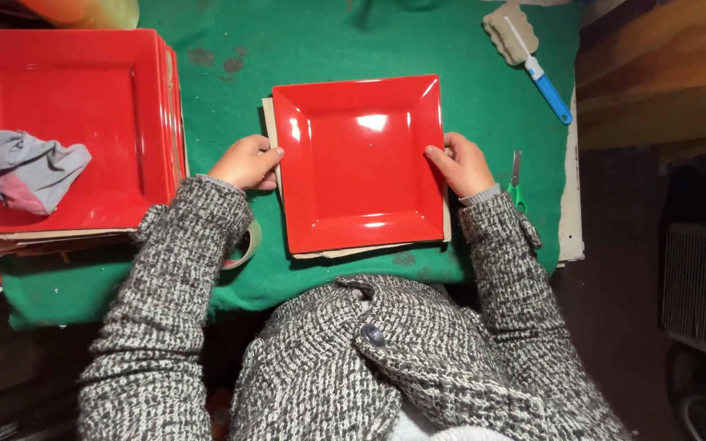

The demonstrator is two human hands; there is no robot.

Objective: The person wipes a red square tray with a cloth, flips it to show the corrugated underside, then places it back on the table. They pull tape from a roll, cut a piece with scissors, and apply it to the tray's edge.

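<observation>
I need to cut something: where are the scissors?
In the head view, the green-handled scissors lie on the green cloth, just beyond the right hand holding the red plate.

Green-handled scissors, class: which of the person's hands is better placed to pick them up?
Probably the right. The right hand rests on the red plate's right edge, next to the scissors; the left hand is across the plate.

Head view, steeply down, close.
</observation>
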